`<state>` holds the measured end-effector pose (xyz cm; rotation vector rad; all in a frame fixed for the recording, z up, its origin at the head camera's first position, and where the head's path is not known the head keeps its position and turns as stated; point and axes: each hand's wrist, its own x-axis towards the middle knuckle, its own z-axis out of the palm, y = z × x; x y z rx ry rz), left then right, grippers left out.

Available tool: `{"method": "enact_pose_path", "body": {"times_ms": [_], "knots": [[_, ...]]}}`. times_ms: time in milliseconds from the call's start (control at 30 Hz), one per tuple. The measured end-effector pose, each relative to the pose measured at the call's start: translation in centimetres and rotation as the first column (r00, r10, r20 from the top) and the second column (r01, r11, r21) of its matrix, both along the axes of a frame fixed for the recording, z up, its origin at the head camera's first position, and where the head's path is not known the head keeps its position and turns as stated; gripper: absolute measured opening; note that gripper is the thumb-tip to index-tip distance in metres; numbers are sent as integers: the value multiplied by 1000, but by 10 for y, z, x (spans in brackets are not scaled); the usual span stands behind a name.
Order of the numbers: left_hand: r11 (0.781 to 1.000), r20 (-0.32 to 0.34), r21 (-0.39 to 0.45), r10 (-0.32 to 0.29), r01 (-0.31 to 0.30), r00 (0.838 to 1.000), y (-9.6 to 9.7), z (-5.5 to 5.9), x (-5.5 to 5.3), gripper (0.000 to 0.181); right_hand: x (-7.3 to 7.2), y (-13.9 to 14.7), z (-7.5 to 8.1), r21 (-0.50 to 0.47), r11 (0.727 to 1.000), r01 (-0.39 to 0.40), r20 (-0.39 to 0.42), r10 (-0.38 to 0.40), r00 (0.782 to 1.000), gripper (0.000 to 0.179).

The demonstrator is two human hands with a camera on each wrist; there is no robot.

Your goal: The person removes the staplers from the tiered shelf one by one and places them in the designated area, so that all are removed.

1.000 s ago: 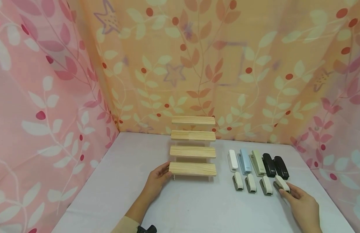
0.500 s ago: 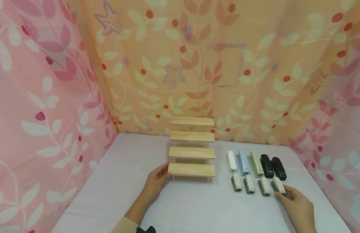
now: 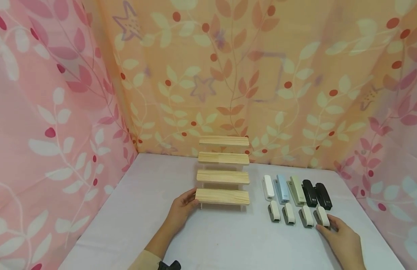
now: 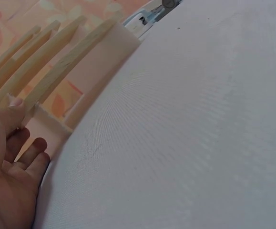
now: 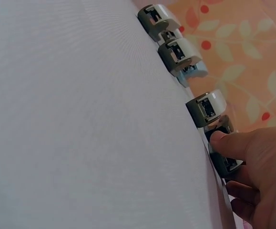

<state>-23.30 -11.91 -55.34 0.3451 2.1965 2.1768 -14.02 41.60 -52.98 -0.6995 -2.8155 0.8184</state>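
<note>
My right hand (image 3: 344, 240) holds a small white-and-grey stapler (image 3: 321, 216) between thumb and fingers, at the right end of the front row. In the right wrist view the thumb lies across this stapler, and the hand (image 5: 273, 167) hides part of it. My left hand (image 3: 182, 208) grips the left end of the lowest board of a wooden stepped rack (image 3: 223, 196). The left wrist view shows the thumb against the board (image 4: 68, 59) and the other fingers beside the clear support below it.
Several like small staplers (image 3: 289, 213) stand to the left of the held one. Behind them lie a white stapler (image 3: 268, 187), a blue one (image 3: 282, 188), a green one (image 3: 297, 190) and two black ones (image 3: 323, 195). Patterned curtains (image 3: 208, 67) enclose the white table (image 3: 127, 217).
The stapler in my right hand has shifted slightly left and turned from a slant into line with the front row. My left hand keeps its grip on the rack.
</note>
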Motion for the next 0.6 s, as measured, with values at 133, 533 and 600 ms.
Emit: {"method": "enact_pose_path", "body": {"times_ms": [133, 533, 600], "knots": [[1000, 6, 5, -3, 3, 1000, 1, 1, 0, 55, 1, 1, 6, -6, 1000, -26, 19, 26, 999, 93], [997, 14, -71, 4, -3, 1000, -1, 8, 0, 56, 14, -1, 36, 35, 992, -120, -72, 122, 990, 75], [996, 18, -94, 3, -1, 1000, -2, 10, -1, 56, 14, -1, 43, 51, 989, -136, -62, 139, 988, 74]]}}
